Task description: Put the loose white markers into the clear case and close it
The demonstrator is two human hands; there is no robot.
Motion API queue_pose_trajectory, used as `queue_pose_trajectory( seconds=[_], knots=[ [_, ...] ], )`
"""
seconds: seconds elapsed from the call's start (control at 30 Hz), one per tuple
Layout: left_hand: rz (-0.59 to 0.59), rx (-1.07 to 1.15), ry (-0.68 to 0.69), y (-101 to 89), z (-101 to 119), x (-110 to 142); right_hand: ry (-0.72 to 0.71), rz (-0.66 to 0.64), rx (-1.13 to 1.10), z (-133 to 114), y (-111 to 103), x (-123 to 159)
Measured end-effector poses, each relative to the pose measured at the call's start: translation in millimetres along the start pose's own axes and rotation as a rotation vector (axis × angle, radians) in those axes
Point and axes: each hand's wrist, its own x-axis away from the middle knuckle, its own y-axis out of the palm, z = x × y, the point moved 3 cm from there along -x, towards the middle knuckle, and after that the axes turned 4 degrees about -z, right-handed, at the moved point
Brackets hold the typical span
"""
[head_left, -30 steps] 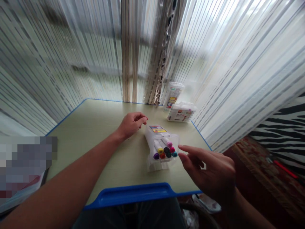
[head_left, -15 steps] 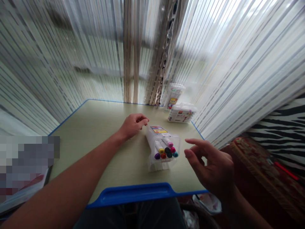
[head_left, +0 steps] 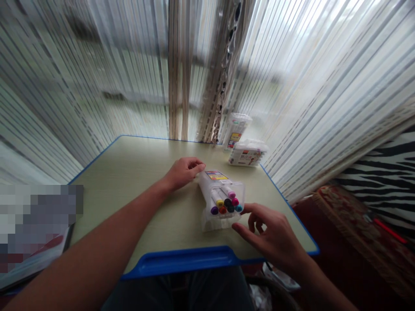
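A clear plastic marker case (head_left: 207, 194) lies on its side on the table, with its open end facing me. Inside it are several markers (head_left: 227, 203) with coloured caps, among them yellow, pink, black, purple, orange and teal. Its lid (head_left: 217, 223) hangs down at the front. My left hand (head_left: 186, 172) is at the case's far left end, fingers curled in and thumb close to them, with nothing visible in it. On the right, my right hand (head_left: 269, 229) has thumb and index finger apart. Its index fingertip is at the case's front right corner, by the teal cap.
Two more marker cases are at the table's back right, one upright (head_left: 236, 131) and one lower in front (head_left: 248, 153). The pale table (head_left: 136, 160) has a blue rim with a trough (head_left: 184, 261) at the near edge. String curtains (head_left: 139, 65) hang behind.
My right hand has moved left and down to the front of the marker case. My left hand has shifted slightly right, closer to the case's far end. The case stays in place.
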Motion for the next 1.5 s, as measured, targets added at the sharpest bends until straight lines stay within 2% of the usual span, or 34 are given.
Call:
queue_pose_trajectory(
  seconds=[0.17,0.47,0.7,0.8,0.9,1.03,1.2,1.5],
  knots=[
    [-0.017,0.005,0.010,0.7,1,0,-0.010,-0.066,-0.027,1,7,-2],
    [-0.032,-0.018,0.023,1.1,3,2,-0.025,-0.106,-0.030,-2,9,-6],
    [-0.137,0.080,0.049,0.4,10,3,0.025,-0.129,-0.036,-4,9,-6],
    [-0.196,0.102,0.089,-2.6,15,4,0.029,-0.136,-0.010,-3,8,-7],
    [-0.309,0.085,0.179,-2.2,24,8,0.023,-0.136,0.017,-1,7,-8],
    [-0.383,-0.075,0.396,1.3,41,20,0.011,-0.126,0.040,1,6,-9],
    [-0.450,-0.222,0.501,7.4,52,31,0.004,-0.120,0.059,1,4,-8],
    [-0.397,-0.145,0.535,14.2,60,31,-0.038,-0.075,0.103,-1,-4,-11]
  ],
)
